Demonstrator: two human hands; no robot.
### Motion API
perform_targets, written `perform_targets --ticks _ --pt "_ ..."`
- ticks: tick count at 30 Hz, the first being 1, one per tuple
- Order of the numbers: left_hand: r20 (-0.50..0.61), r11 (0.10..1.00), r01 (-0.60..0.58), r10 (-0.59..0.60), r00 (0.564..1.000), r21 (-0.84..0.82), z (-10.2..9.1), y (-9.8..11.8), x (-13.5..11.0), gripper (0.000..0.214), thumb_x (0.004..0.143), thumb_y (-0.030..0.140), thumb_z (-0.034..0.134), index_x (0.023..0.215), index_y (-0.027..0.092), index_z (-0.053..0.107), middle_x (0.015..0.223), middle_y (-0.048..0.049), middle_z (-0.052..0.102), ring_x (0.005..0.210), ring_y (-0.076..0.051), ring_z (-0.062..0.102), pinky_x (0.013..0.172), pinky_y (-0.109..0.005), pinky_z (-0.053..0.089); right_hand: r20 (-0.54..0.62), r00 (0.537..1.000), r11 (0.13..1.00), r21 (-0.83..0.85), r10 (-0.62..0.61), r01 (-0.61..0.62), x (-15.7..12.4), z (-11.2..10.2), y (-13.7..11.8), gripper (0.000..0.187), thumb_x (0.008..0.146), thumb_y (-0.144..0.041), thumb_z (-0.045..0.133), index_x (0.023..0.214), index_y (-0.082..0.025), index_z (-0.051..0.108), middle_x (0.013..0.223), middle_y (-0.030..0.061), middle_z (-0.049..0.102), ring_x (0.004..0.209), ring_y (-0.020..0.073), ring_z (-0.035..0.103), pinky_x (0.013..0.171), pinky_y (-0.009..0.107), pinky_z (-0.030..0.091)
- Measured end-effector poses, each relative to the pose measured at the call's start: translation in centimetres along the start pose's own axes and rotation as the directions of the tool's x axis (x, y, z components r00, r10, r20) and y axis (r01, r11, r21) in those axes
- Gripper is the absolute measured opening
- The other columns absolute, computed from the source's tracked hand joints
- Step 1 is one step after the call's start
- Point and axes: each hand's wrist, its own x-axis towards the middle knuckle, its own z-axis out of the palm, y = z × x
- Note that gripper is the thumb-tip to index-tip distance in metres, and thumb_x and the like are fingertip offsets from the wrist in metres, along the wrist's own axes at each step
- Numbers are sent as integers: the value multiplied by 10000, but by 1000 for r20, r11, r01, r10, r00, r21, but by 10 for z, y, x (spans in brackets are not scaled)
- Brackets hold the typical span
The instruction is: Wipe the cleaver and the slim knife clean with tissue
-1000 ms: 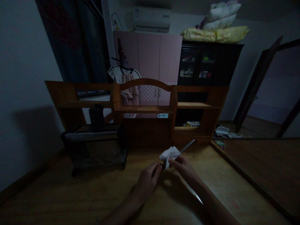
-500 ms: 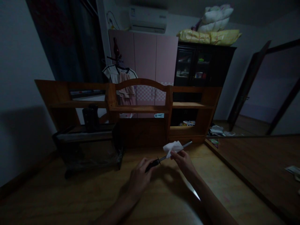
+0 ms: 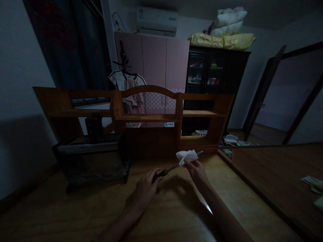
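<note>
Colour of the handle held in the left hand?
The handle looks black; the head view shows it best.

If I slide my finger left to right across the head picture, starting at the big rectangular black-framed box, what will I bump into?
The rectangular black-framed box → the bare left hand → the crumpled white tissue → the bare right hand → the open dark wooden door.

Left hand (image 3: 145, 184) curled, right hand (image 3: 197, 170) pinching
Forearms (image 3: 219, 201) angle inward from the near side, the right extended slightly farther.
</note>
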Motion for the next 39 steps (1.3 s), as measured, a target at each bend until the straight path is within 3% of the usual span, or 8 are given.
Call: perform_targets --ticks 7,12,15,19,24,29,34,39 --pt "121 997 -72 72 990 -6 1 13 -8 379 974 378 276 1072 238 615 1039 -58 679 938 -210 633 799 -303 449 27 1000 1000 31 5 -6 1 -2 0 278 689 -374 776 907 -209 723 1026 78 711 985 251 645 857 337 490" --pt "64 995 -59 64 996 -81 2 1 0 337 938 397 384 1047 229 656 1028 -63 685 955 -216 631 841 -316 460 104 994 999 42 22 -26 -1 1 2 327 680 -363 780 955 -200 710 1053 81 708 1035 268 627 879 359 487" --pt "-25 992 -80 78 997 -94 4 -9 7 295 885 394 492 1029 222 684 1027 -72 672 976 -224 618 883 -342 459 130 991 999 26 20 -23 -3 3 5 342 667 -345 788 958 -188 699 1013 68 713 976 250 637 843 344 492" --pt "-31 991 -79 76 997 -111 7 -16 10 249 851 329 545 1021 221 691 982 -66 645 936 -211 616 857 -344 478 173 984 999 -22 32 -29 -7 6 8 328 649 -326 803 921 -177 697 915 49 718 883 226 643 799 333 499" --pt "0 988 -111 111 994 -110 12 -18 8 239 848 259 533 1028 218 683 976 -61 618 927 -195 610 851 -328 479 224 973 994 -100 62 -40 -11 8 4 309 634 -338 819 877 -182 707 886 53 722 859 235 644 782 354 502" --pt "-79 992 -123 121 990 -33 8 -12 6 233 878 271 508 1053 246 659 1009 -37 598 914 -170 606 798 -279 474 274 958 989 -142 80 -42 -12 10 -5 342 613 -375 836 866 -177 718 929 68 730 938 269 640 892 411 461" --pt "-131 980 -174 186 974 98 4 -3 1 227 914 296 473 1073 253 630 1034 -31 584 907 -166 598 786 -271 457 335 936 991 -112 103 -69 -17 10 -14 344 672 -383 798 931 -175 710 982 66 722 982 265 638 911 399 460" --pt "-135 972 -170 193 972 165 3 -1 -2 223 929 317 459 1071 247 615 1030 -31 582 904 -171 597 765 -271 451 380 914 990 -58 144 -132 -24 13 -20 409 609 -280 843 972 -176 687 1006 82 717 972 264 655 899 395 474"
